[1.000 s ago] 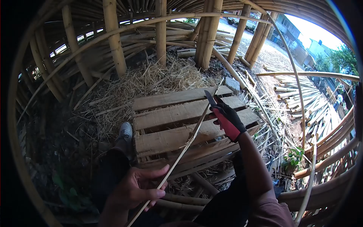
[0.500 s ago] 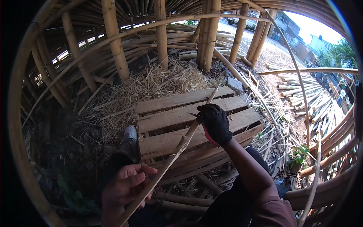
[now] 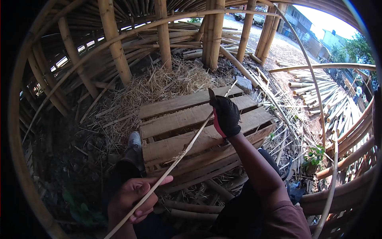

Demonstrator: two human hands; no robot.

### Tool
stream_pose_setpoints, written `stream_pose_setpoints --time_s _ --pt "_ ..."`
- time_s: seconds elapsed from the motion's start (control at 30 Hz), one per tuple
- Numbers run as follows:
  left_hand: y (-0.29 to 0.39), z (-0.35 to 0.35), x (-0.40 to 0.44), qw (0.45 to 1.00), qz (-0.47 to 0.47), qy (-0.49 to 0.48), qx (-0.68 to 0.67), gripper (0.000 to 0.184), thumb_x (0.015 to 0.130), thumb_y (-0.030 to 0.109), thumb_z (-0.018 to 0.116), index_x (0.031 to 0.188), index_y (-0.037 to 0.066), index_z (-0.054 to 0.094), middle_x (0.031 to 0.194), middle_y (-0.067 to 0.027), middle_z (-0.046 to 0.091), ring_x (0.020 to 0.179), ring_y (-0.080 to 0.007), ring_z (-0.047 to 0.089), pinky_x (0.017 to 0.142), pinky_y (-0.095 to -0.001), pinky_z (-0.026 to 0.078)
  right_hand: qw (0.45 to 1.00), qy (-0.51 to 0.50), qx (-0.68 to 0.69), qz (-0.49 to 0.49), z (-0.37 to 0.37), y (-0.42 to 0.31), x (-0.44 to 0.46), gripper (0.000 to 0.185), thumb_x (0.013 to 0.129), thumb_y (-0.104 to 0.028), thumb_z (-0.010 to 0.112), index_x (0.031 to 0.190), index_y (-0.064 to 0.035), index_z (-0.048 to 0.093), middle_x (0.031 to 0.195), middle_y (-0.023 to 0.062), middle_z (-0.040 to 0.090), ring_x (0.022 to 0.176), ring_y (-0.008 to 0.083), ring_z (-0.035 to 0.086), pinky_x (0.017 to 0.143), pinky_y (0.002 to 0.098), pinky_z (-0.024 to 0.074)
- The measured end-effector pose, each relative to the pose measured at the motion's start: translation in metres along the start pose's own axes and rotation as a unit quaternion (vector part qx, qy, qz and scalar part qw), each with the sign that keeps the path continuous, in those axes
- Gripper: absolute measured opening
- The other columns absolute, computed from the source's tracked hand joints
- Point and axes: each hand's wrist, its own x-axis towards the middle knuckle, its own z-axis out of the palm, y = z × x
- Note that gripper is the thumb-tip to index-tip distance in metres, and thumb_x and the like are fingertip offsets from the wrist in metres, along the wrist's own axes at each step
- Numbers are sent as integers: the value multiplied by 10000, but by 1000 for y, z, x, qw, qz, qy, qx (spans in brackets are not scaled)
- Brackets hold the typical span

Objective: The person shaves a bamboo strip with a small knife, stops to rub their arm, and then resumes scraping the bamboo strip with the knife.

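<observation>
A long, thin bamboo strip [image 3: 195,137] slants from the bottom edge up over a wooden slatted pallet [image 3: 175,149]. Its lower part runs across the palm of my bare left hand [image 3: 137,199], whose lower fingers curl by it while the forefinger points along it. My right hand [image 3: 227,117], in a black and red glove, is closed on a knife; the blade [image 3: 211,96] sticks up past the fist and the handle is hidden. That fist is beside the strip's upper part; whether it also grips the strip I cannot tell. Frayed fibres [image 3: 181,154] stand out midway along the strip.
Dry shavings [image 3: 159,85] heap behind the pallet, near a grey block [image 3: 243,84]. Upright bamboo poles [image 3: 164,36] stand beyond. A curved bamboo pole [image 3: 332,187] rises at right, before stacked cut bamboo [image 3: 314,85]. My shoe [image 3: 135,140] is left of the pallet.
The knife blade has swung from pointing left to pointing up. The strip has turned and looks thinner, its tip further right. My left forefinger has stretched out along it.
</observation>
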Motion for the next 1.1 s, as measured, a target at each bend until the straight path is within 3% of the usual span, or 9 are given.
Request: stream_pose_setpoints --time_s 0.2,0.4,0.57,0.7,0.87,0.97,1.03,1.07,1.1 --pt "7 -4 -11 999 -7 -39 -17 611 1063 259 383 1464 -147 166 527 -58 503 342 -87 474 314 -210 399 998 51 -2 35 -3 -4 3 47 870 -150 652 846 -125 683 736 94 647 698 336 621 631 444 468" --pt "-3 -28 -2 995 -57 -78 30 651 1059 381 307 1379 -185 300 595 -127 556 401 -165 556 368 -259 499 996 52 59 48 -9 -27 2 87 880 -161 646 818 -113 685 706 107 632 666 348 611 610 440 460" --pt "-21 4 35 989 -86 110 -52 662 1035 407 226 1307 -172 398 716 -172 559 417 -195 556 333 -270 481 994 40 103 8 -6 -61 -11 97 894 -160 619 871 -119 704 755 102 657 672 332 625 607 427 471" --pt "-28 -6 44 986 -41 108 -121 558 1043 319 221 1411 -96 283 754 -179 565 408 -171 520 317 -255 452 992 27 123 18 -11 -73 -16 98 903 -181 615 926 -136 699 806 81 665 702 308 648 611 407 484" --pt "-20 -19 41 984 -70 89 -135 446 1046 250 247 1363 -44 353 702 -175 539 398 -166 509 363 -264 464 944 55 193 261 -29 -52 -7 262 946 -349 618 919 -94 665 773 119 641 730 325 634 649 395 474" --pt "-21 -39 44 984 -67 69 -150 495 1019 213 280 1457 -15 238 787 -190 546 498 -207 575 408 -281 463 934 69 172 306 -26 -19 -17 325 957 -406 596 936 -88 656 803 130 641 757 328 634 676 403 476" --pt "-25 -23 53 994 -12 24 -110 637 1025 228 458 1487 -65 131 1289 -277 481 1220 -417 518 593 -374 623 926 98 167 325 -27 -16 -25 317 950 -416 596 905 -107 652 794 159 635 789 376 627 678 433 471" --pt "-26 -13 52 989 -22 37 -143 520 1032 174 398 1458 -73 231 1136 -278 544 974 -377 640 552 -353 614 925 81 166 331 -28 -14 -30 321 949 -423 592 921 -107 645 814 159 642 802 377 631 684 433 476" --pt "-25 -15 55 989 -25 33 -142 520 1032 174 398 1458 -73 231 1136 -278 544 974 -377 640 552 -353 614 924 63 168 337 -30 -14 -32 326 949 -430 588 937 -108 639 834 159 649 815 378 635 691 434 480"
